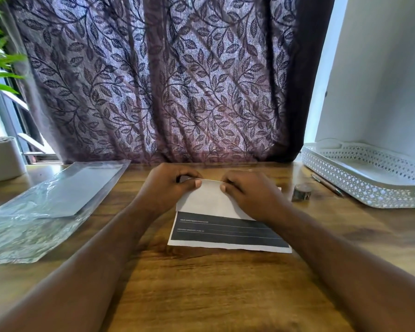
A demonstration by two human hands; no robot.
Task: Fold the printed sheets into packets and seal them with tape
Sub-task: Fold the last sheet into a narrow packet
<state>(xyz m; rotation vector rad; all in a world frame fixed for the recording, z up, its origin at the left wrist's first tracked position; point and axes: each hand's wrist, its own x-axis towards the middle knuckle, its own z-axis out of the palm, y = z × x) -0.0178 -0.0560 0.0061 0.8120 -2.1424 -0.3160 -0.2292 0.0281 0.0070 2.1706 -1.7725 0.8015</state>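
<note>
A: Your left hand (168,185) and right hand (247,195) each pinch the far edge of the white paper sheet with the dark printed band (225,232), thumbs on top.

B: Which step is that?

A: Folding, I'd judge. The sheet lies mid-way across the brown wooden table (201,283). Next, press that crease flat with both thumbs, then reach right for the small dark tape roll (302,191).

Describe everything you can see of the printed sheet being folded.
The printed sheet is white paper lying on the wooden table, its far part folded over so a blank side shows. The nearer part carries a dark printed band with thin pale lines and unreadable text. The left hand and right hand pinch its far edge.
</note>
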